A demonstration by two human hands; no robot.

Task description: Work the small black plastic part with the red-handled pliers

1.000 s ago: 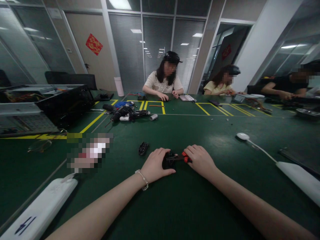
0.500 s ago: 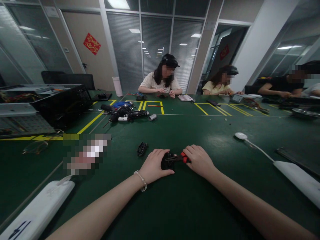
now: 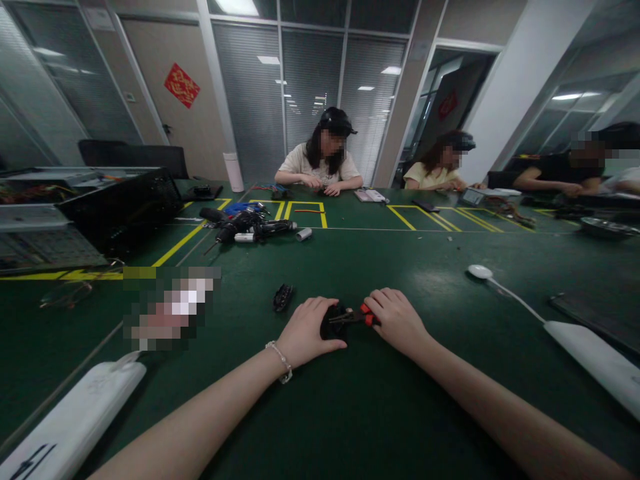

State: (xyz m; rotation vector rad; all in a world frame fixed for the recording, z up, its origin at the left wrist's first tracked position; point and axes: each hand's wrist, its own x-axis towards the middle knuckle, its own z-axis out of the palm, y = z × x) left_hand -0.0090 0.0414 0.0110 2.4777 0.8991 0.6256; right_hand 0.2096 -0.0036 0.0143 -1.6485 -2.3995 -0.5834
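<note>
My left hand (image 3: 306,331) curves around a small black part (image 3: 334,329) lying on the green table, thumb on the near side and fingers on the far side. In my right hand (image 3: 397,319) are red-handled pliers (image 3: 356,317), gripped by the handles. Their metal jaws point left and reach over the black part, and I cannot make out exactly what they touch. A second small black piece (image 3: 283,297) lies just beyond my left hand, apart from it.
At far left stands an opened computer case (image 3: 135,213). A power drill (image 3: 227,230) lies among cables, near a small grey cylinder (image 3: 304,234). White elongated devices (image 3: 75,420) flank my forearms. Across the green table (image 3: 380,260) a person (image 3: 320,160) works; others sit further right.
The view has shifted very slightly. My hands, the pliers and the black part keep nearly the same positions. The person opposite has moved their hands a little.
</note>
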